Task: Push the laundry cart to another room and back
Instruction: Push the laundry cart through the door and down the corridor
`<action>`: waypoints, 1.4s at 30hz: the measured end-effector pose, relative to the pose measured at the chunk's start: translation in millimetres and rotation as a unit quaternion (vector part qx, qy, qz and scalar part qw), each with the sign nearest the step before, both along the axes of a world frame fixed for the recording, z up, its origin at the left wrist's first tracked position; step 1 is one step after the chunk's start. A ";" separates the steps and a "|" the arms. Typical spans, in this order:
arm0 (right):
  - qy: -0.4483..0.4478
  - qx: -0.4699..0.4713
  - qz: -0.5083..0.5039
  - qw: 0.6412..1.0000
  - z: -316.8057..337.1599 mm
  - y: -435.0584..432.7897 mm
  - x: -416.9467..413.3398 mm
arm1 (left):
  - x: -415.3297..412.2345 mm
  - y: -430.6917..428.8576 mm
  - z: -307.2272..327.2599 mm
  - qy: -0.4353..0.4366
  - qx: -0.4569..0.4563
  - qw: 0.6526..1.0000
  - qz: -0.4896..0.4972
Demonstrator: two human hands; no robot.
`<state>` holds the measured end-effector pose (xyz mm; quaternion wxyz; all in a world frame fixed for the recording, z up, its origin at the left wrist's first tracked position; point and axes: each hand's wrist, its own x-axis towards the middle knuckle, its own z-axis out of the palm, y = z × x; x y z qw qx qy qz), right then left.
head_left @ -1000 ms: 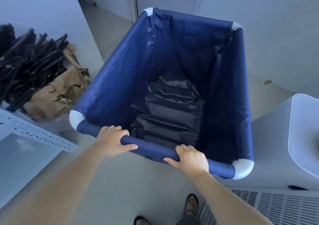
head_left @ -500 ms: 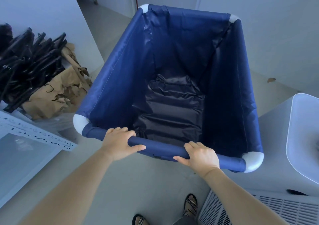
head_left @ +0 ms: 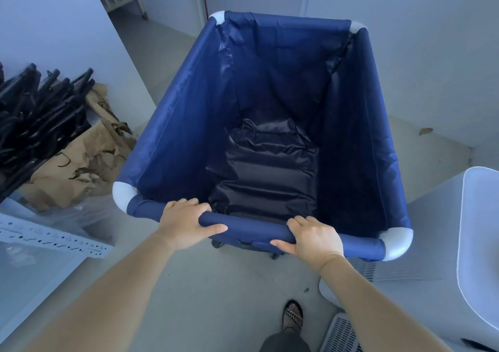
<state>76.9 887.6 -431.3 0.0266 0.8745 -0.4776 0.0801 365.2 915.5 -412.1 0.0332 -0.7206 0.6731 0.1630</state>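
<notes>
Both hands are closed on the near top rail [head_left: 256, 230] of the laundry cart [head_left: 189, 124]. The left hand [head_left: 186, 222] grips the rail toward its left end, fingers curled over the top and thumb extended along the near face. The right hand [head_left: 314, 239] grips toward the right end in the same manner, thumb pointing inward along the rail. A stretch of bare rail separates the two hands.

The cart stands directly ahead of the hands on the grey floor [head_left: 216, 297]. Its walls are blue fabric stretched on a frame with white corner fittings; one fitting [head_left: 122, 195] sits just left of the left hand, another [head_left: 397, 243] just right of the right hand. A dark, wrinkled quilted fabric item [head_left: 267, 170] lies on the cart bottom, beyond and between the hands. Dark caster parts show under the rail between the hands; detail cannot be made out.

Left of the left hand, well apart from it, crumpled brown paper [head_left: 78, 157] lies with a pile of black hangers [head_left: 35, 108] resting on it. Nearer, a perforated white metal strip [head_left: 51, 239] runs below that pile. Right of the right hand stands a white appliance [head_left: 442, 243], close beside the cart's near right corner. Below the right forearm, one sandalled foot [head_left: 293, 315] is on the floor, beside a white slotted panel [head_left: 341, 334]. Beyond the cart's far left corner an open passage leads on.
</notes>
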 end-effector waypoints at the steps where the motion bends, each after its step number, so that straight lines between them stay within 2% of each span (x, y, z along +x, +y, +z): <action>1: 0.000 0.003 0.004 1.000 0.2 -10.8 -3.2 | -2.5 -9.8 -0.7 0.000 -0.001 1.000 0.001; 5: 0.001 0.056 0.019 0.998 0.9 -54.8 -21.9 | -17.6 -49.0 0.0 0.012 0.020 1.000 0.010; 8: 0.039 0.131 0.030 0.990 -3.7 -89.3 -37.7 | -31.9 -76.0 1.1 0.007 0.030 0.999 0.017; 13: 0.079 0.182 0.058 0.978 1.7 -136.2 -59.1 | -56.7 -107.9 3.3 -0.006 0.028 0.999 0.032; 24: 0.112 0.200 0.055 0.972 1.0 -208.0 -99.2 | -98.7 -162.1 2.2 0.015 0.044 0.998 0.053; 36: 0.135 0.225 0.013 0.965 11.8 -271.9 -71.9 | -73.5 -233.1 1.3 0.027 0.062 0.997 0.030; 42: 0.142 0.231 -0.035 0.962 23.0 -297.1 -60.2 | -60.9 -273.5 4.4 0.022 0.113 0.993 0.000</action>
